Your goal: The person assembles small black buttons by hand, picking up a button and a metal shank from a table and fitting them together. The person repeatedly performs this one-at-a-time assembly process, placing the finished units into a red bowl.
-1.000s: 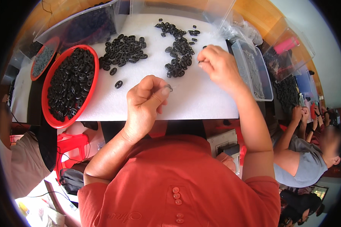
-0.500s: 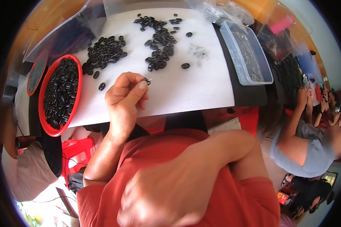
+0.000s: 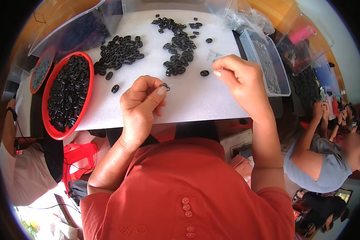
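Observation:
My left hand (image 3: 139,107) is closed in a pinch over the near part of the white sheet. Between its thumb and forefinger is a small black plastic piece (image 3: 164,85), from which a thin light pin sticks out to the right. My right hand (image 3: 244,82) is raised at the right side of the sheet, thumb and forefinger drawn close together; anything between them is too small to make out. Just beyond its fingertips lie some thin clear or silvery pins (image 3: 214,55). A lone black oval piece with holes (image 3: 204,73) lies left of the right thumb.
Black oval pieces lie in a left heap (image 3: 120,52) and a middle heap (image 3: 180,50) on the white sheet (image 3: 140,66). A red basin (image 3: 91,86) of black pieces stands left. A clear tub (image 3: 286,89) holds pins at right. Co-workers sit on both sides.
My right hand has swung from in front of my chest out over the right of the sheet, beside the loose pins. The left hand keeps its pinch on the black piece.

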Demonstrator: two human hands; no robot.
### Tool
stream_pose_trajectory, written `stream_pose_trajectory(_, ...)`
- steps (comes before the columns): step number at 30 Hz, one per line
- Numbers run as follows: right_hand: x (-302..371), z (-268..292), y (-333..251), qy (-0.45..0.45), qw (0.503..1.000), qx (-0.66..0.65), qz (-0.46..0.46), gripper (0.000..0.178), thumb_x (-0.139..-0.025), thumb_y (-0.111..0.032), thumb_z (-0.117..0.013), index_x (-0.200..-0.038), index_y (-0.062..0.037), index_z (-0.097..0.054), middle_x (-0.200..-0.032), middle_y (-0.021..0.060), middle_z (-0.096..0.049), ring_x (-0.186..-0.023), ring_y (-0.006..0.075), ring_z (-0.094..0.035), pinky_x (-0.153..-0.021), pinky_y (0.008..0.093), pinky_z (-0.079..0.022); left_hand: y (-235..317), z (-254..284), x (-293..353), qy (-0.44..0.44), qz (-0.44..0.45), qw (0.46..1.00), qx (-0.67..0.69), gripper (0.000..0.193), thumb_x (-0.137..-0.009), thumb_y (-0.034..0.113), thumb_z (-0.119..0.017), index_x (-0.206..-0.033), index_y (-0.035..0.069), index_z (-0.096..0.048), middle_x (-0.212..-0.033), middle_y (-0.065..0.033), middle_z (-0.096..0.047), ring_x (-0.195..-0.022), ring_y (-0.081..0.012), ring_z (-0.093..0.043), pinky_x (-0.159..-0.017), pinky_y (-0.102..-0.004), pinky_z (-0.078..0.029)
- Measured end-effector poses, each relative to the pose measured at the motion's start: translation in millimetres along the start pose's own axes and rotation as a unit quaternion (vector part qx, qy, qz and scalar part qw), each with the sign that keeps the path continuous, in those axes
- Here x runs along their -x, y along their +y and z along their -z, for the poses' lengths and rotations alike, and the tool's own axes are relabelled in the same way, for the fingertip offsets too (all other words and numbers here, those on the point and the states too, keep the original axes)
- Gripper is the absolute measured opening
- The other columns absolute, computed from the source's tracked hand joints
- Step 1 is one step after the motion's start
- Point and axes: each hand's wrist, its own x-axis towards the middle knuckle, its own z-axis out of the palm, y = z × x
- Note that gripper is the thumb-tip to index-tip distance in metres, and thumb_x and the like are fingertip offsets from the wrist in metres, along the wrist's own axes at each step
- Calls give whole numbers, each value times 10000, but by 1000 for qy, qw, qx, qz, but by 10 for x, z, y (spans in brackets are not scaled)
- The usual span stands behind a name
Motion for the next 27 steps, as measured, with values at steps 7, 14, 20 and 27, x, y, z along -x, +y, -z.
stream_pose_trajectory(7,-61,-220,107,-103,959,247,95,42,-767,-18,-648,-807,-23,-638,-858,132,-643,-767,306,-668,-621,438,-519,-11,15,-8,-3,-12,1000,2,37,-968,52,-614,-959,21,-630,-780,4,-602,-649,-46,-534,-527,-202,-421)
stream_pose_trajectory(14,18,-237,43,-93,957,251,114,79,-751,-31,-664,-808,-26,-610,-879,116,-625,-794,297,-661,-626,435,-525,-6,55,1,-20,-3,1000,-18,56,-978,35,-597,-1017,-3,-614,-799,-30,-605,-676,-82,-556,-557,-217,-434)
stream_pose_trajectory(20,64,-200,41,-84,978,183,59,203,-744,-17,-740,-865,-44,-579,-868,76,-606,-782,296,-643,-666,421,-509,-13,34,1,-18,-12,1000,-8,43,-973,38,-604,-992,3,-619,-795,-19,-605,-662,-69,-546,-546,-212,-431)
stream_pose_trajectory(27,130,-196,34,-73,982,162,67,198,-746,4,-727,-859,-39,-571,-854,82,-598,-750,294,-632,-659,419,-497,1,10,8,-9,-18,1000,1,37,-961,48,-623,-941,18,-632,-791,8,-603,-651,-42,-532,-526,-203,-428)
